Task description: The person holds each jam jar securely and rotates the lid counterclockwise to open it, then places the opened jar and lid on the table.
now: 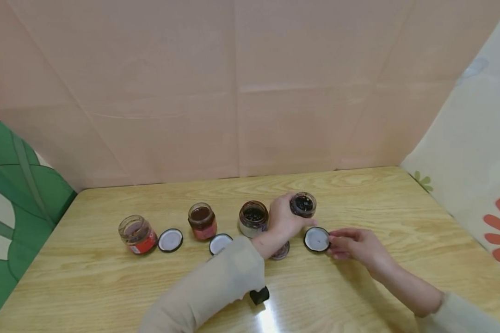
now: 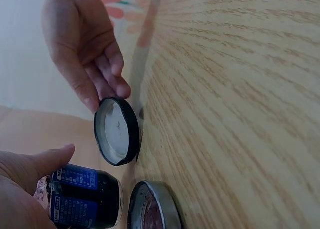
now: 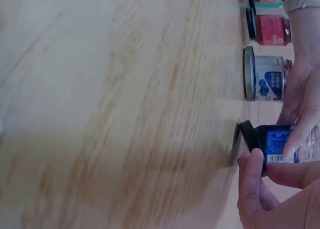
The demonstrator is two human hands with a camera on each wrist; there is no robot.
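My left hand point(image 1: 284, 217) grips an open glass jar point(image 1: 303, 206) of dark contents, which has a blue label point(image 2: 75, 191) and stands by the table surface at the right of the row. Just in front of it, my right hand point(image 1: 360, 249) pinches the right edge of a black-rimmed jar lid point(image 1: 317, 239) between thumb and fingers. Its pale inside faces up, and in the right wrist view the lid tilts a little. Whether the lid still touches the table is hard to tell.
To the left stand three more open jars: one with a pale label point(image 1: 253, 219), one with a pink-red label point(image 1: 202, 222) and one with a red label point(image 1: 138, 235). Their lids point(image 1: 170, 240) lie in front. My left sleeve point(image 1: 229, 273) partly covers two of these lids. A pink sheet point(image 1: 233, 115) hangs behind.
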